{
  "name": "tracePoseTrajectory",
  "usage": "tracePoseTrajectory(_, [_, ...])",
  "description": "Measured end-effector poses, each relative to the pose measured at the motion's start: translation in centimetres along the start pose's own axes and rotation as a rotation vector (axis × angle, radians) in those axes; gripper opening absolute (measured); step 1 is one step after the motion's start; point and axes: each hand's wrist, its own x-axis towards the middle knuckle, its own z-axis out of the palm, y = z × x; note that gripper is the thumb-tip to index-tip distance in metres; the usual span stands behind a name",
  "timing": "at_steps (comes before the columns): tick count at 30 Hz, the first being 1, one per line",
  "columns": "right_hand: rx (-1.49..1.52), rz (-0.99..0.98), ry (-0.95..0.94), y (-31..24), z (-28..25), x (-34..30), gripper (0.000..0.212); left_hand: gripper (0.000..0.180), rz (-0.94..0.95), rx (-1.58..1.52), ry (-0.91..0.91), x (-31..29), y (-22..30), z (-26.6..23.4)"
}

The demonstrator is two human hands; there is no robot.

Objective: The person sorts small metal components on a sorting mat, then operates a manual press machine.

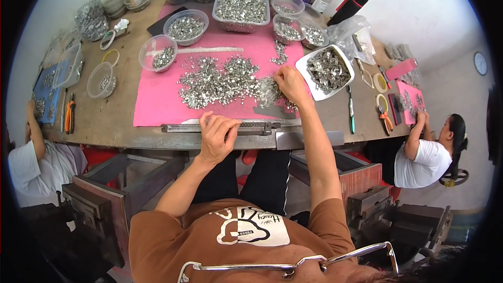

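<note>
Up front, right hand (pixel 290 85) pinches metal pieces (pixel 220 81); left hand (pixel 217 137) grips metal rail (pixel 246 127).

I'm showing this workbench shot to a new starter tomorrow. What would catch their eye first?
Most striking is the bright pink mat in the middle of the table, with a wide heap of small silvery metal pieces spread over it. The right hand picks at the heap's right edge, while the left hand rests on a long metal rail at the near table edge. Clear tubs of the same pieces ring the mat's far side.
</note>
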Motion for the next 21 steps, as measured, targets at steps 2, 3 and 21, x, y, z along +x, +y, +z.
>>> tracePoseTrajectory(2, [0.039,-0.001,-0.024,-0.3,-0.3,-0.1,0.014,0.018,0.009,0.005,0.006,-0.1,0.0,0.1])
tracePoseTrajectory(3, [0.029,0.016,-0.041,-0.5,-0.3,0.1,0.015,0.018,0.008,0.004,0.007,-0.1,0.0,0.1])
tracePoseTrajectory(21, [0.129,-0.11,-0.009,-4.3,-3.2,-10.4,0.002,0.018,0.008,0.012,0.017,-0.2,0.0,0.2])
